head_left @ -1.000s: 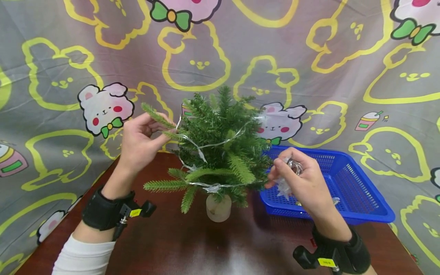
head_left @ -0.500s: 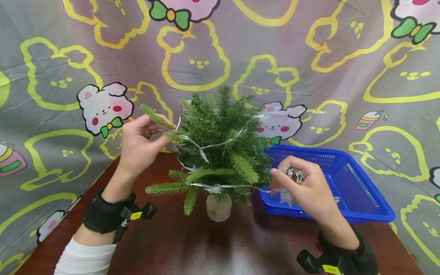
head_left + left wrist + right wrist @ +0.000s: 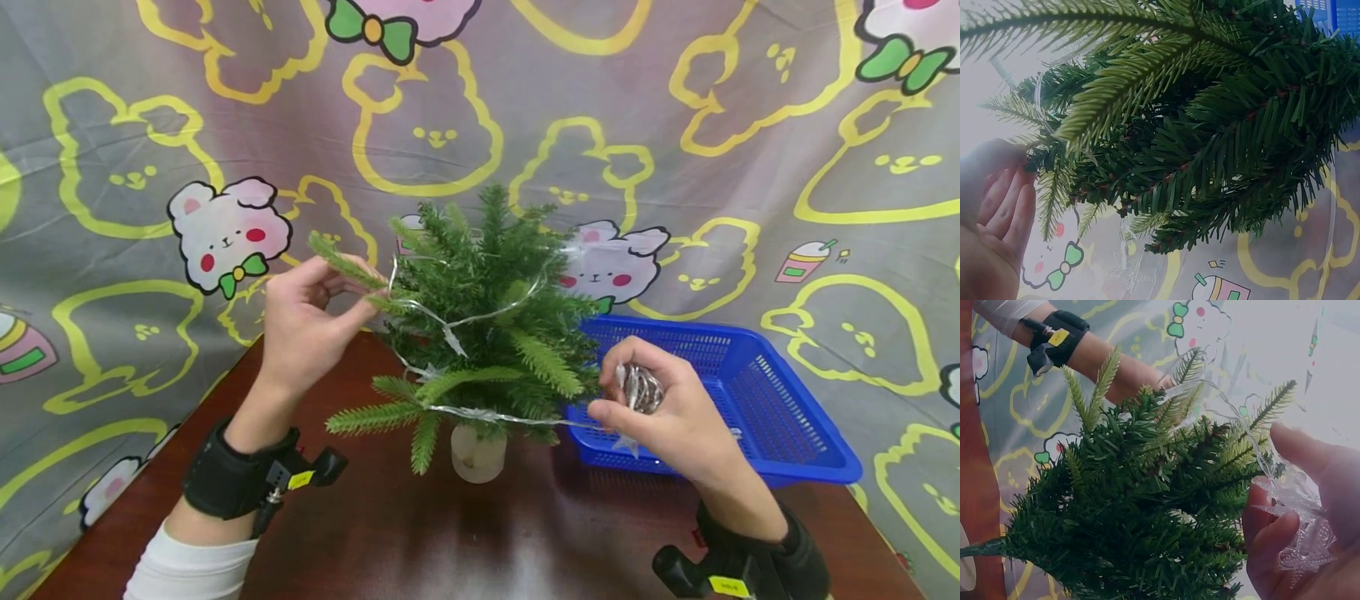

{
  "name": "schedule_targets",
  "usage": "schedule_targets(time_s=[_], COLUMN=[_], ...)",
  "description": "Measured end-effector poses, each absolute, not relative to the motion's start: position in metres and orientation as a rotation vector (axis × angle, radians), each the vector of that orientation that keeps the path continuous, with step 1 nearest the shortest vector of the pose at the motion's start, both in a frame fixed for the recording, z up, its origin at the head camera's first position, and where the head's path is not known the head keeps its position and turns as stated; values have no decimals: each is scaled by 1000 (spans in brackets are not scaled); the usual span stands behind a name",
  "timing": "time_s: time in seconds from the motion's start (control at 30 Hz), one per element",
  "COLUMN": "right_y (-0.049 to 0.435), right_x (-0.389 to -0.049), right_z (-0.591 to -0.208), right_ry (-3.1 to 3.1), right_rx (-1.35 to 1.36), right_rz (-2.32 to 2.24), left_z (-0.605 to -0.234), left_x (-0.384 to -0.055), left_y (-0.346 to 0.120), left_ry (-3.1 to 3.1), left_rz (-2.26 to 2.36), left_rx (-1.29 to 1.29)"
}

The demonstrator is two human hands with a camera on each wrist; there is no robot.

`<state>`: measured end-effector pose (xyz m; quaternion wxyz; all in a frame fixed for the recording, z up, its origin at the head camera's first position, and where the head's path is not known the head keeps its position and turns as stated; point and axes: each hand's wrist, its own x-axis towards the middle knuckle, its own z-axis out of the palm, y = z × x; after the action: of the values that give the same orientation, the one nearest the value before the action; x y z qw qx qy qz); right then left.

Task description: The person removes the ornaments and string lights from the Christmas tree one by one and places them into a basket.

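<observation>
A small artificial Christmas tree stands on a pale round base. Clear string lights with star-shaped pieces wind around its branches. My left hand is at the tree's left side, pinching a branch tip where the wire passes; whether the wire is between the fingertips too is hidden. To the right of the tree, my right hand holds the coiled remainder of the lights, with clear plastic stars showing in its palm. From there the wire runs nearly straight along the tree's lower front.
A blue plastic basket stands behind and beside my right hand, with a few small bits in it. The dark brown tabletop reaches back to a patterned cloth hanging behind the tree. Each wrist wears a black camera strap.
My right hand has moved slightly down and right with the coil, and the lower front wire is straighter. The tree's front branches have shifted a little right. My left hand stays almost still.
</observation>
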<state>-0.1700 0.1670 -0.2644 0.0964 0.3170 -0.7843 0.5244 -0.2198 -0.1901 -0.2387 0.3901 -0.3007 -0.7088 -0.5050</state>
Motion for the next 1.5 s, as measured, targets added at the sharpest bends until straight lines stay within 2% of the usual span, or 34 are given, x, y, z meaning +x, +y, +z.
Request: schedule_targets(time_s=[0.27,0.7,0.97,1.5], right_y=[169,174,175,177], right_x=[-170,-172,-175,-173], right_z=[-265,-269,-272,-272], right_ry=[-2357,-2376,-2287,-2152], right_rx=[1091,1129,1270,1316], right_rz=[1483,1346,1398,1517], left_z=[-242,-241,-243,-244], left_x=[-216,-209,-208,-206], left_y=[-187,-182,-180,-180], left_ry=[-1789,-1786,-1760,-1739], left_rz=[-1267,-1258,-1269,-1272], left_rx=[-760,-759,-767,-785])
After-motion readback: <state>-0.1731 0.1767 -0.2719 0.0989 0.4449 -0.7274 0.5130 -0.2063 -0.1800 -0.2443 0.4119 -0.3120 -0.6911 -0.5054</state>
